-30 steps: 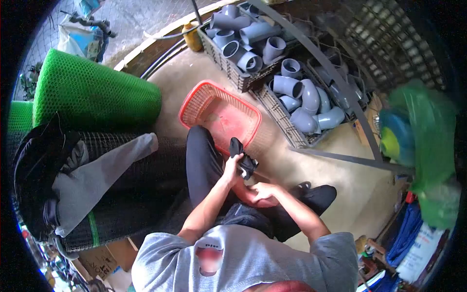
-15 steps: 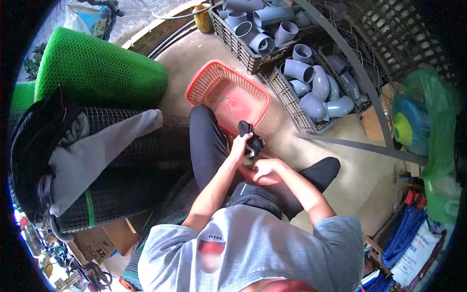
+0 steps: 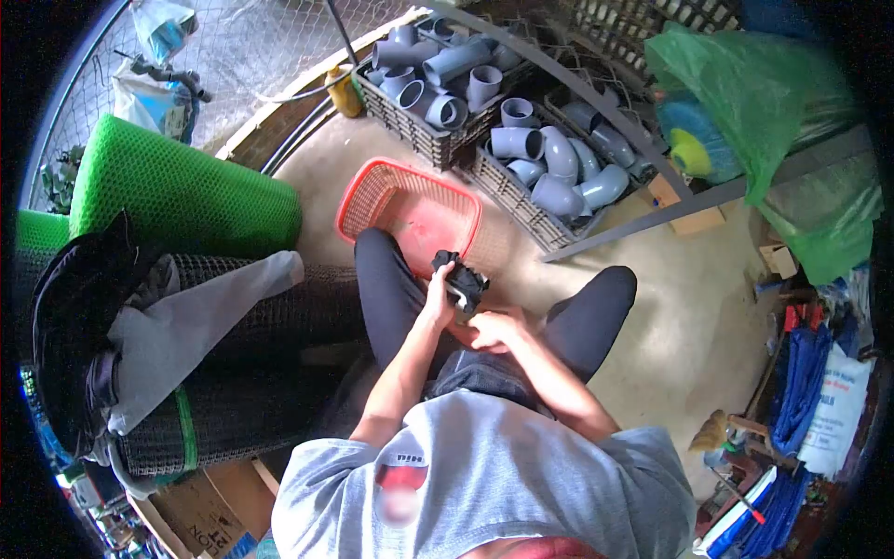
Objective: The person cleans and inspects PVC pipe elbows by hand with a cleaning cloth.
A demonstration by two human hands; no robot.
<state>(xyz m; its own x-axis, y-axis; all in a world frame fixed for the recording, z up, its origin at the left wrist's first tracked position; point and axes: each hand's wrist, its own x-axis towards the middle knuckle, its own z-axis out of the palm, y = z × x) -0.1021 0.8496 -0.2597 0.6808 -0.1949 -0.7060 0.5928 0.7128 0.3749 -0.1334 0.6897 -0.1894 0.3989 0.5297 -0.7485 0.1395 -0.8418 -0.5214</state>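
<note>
My left hand [image 3: 440, 300] is closed round a small black bundle [image 3: 463, 282], which looks folded and has a pale bit at its lower edge. I cannot make out what kind of thing it is. Just below and to the right, my right hand [image 3: 495, 330] is closed in front of my lap. Its fingertips are partly hidden, and anything in them is too small to name. Beyond the bundle, between my knees and the crates, a red plastic basket [image 3: 350, 216] rests on the floor.
Black crates [image 3: 430, 147] of grey pipe fittings [image 3: 559, 154] stand ahead, beside a dark metal bar [image 3: 643, 222]. Rolls of green mesh [image 3: 186, 191] and black mesh [image 3: 251, 410] lie left. Green plastic sheeting [image 3: 745, 93] hangs right, above blue bundles [image 3: 801, 382].
The view has shifted, so the crates and bar appear further left. My right knee is raised more. The black bundle is turned more sideways in my left hand; my right hand stays close below it.
</note>
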